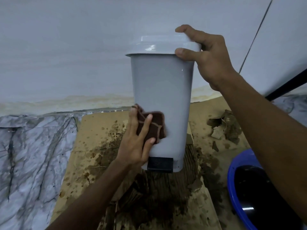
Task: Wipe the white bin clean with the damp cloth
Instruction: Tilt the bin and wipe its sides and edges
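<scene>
I have the white plastic pedal bin (162,90) upright at centre frame, with its domed lid (159,45) shut and its black foot pedal (160,164) facing me at 6 o'clock of the body. I cannot tell whether its base rests on the wet, brown-stained cardboard sheet (93,130) beneath it or hangs just above it.

The bin's left edge has open room: at 9 o'clock there is only cardboard, then grey-veined marble-pattern floor (29,155). The pale wall (66,55) stands behind, at 12 o'clock. The right side is tighter, with torn cardboard scraps (224,128) at 3 o'clock and a round blue plastic basin (232,176) of dark water at 4 to 5 o'clock, near the bin but apart from it.

My right hand (211,63) clamps the lid's 2 o'clock corner. The thumb (184,54) is hooked under the lid's lip and one finger curls over the top.

My left hand (134,145) lies at 8 o'clock of the bin with its fingers (146,125) spread and nearly straight. They press the dark brown cloth with tan lines (157,125) flat against the lower front wall, near its left edge and above the pedal. The cloth's outline is blurred.
</scene>
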`<act>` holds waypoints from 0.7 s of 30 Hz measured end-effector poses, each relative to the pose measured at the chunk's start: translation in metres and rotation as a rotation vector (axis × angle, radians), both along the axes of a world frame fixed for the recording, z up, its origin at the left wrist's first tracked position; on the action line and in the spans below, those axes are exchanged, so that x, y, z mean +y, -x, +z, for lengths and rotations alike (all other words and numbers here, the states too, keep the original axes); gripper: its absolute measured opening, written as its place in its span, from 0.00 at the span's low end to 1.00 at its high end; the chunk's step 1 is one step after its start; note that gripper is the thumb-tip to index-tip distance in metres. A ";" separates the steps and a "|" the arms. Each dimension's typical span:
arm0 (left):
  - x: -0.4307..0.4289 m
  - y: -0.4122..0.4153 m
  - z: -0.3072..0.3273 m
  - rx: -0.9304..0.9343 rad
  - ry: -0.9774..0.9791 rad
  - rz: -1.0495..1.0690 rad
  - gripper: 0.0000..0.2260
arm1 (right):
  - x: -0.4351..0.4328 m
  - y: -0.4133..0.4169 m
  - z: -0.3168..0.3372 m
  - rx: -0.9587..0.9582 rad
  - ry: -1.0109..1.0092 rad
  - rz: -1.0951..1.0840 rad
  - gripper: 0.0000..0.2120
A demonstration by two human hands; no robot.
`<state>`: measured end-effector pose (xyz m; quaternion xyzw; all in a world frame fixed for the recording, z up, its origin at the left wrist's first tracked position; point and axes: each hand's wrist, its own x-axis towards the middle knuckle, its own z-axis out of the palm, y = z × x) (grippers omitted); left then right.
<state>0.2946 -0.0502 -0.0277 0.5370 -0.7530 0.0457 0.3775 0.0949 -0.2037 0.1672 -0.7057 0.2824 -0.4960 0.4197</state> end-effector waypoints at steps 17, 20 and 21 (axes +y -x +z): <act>-0.024 0.117 0.078 -1.596 -0.399 -0.540 0.11 | 0.002 -0.001 0.001 -0.003 -0.027 -0.001 0.18; -0.032 0.125 0.093 -1.554 -0.404 -0.546 0.12 | 0.001 0.001 0.002 -0.011 -0.032 0.002 0.18; -0.037 0.123 0.100 -1.506 -0.408 -0.539 0.13 | 0.002 0.002 0.002 -0.013 -0.033 0.002 0.18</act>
